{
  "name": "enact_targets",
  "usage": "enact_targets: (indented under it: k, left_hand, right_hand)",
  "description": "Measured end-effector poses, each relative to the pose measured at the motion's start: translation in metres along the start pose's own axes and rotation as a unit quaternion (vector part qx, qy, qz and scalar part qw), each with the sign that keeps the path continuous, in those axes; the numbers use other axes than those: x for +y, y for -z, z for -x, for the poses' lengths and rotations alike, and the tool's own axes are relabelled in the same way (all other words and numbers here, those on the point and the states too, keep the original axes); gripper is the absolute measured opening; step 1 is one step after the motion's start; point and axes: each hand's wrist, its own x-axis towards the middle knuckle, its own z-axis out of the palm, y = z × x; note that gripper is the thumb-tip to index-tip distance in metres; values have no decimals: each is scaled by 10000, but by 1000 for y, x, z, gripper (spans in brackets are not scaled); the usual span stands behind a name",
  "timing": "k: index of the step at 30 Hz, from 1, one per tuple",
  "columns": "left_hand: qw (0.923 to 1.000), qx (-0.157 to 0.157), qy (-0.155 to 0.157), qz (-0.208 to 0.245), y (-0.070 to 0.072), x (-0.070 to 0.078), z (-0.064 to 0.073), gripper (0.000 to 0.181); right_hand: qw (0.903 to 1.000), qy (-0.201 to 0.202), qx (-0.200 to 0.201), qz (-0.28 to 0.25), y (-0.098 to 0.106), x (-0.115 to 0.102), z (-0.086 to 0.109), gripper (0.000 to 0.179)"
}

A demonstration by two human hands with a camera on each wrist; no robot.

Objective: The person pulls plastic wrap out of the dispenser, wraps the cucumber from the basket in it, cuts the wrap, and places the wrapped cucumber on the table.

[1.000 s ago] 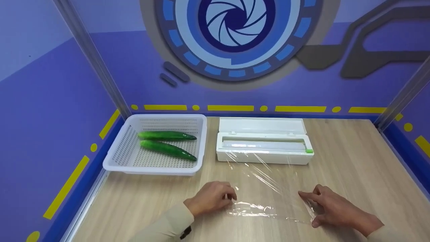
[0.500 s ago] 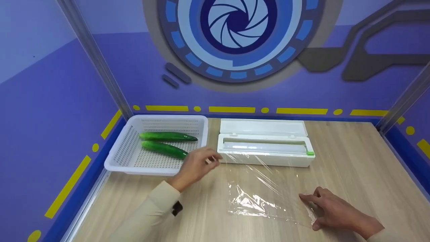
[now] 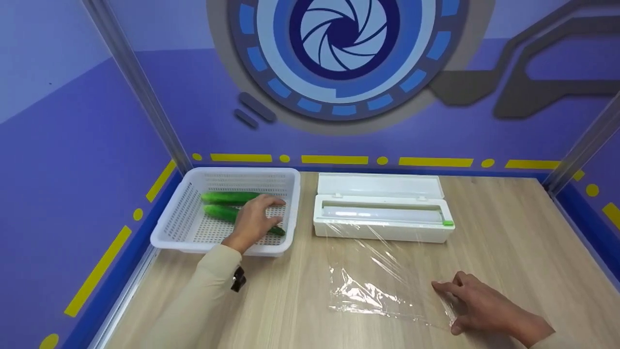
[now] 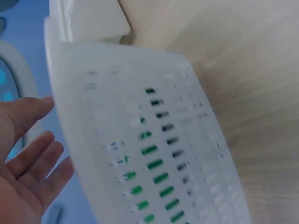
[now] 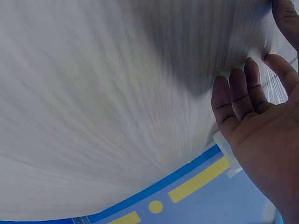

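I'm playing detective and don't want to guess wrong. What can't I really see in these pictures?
Head view: the middle of the near cucumber, behind the left hand.
Head view: the tip of the far cucumber, behind that hand.
Left wrist view: most of both cucumbers, behind the basket wall; green shows through its holes.
Right wrist view: part of the right thumb, cut off by the edge.

a narrow lane divides basket [image 3: 193,245] and box [image 3: 387,199]; stretched film [image 3: 370,291] bars the box's front.
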Motion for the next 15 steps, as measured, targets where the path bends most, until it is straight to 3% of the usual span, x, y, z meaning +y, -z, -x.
enact_targets:
  k: [6, 15]
  left_hand:
    - [9972, -545, 317, -407, 1, -18, -8, 46]
    - [9839, -1283, 798, -957, -5, -36, -15, 62]
  right_hand:
    - [9981, 441, 399, 171, -4, 2, 2, 91]
    - [9994, 142, 279, 149, -3, -2, 2, 90]
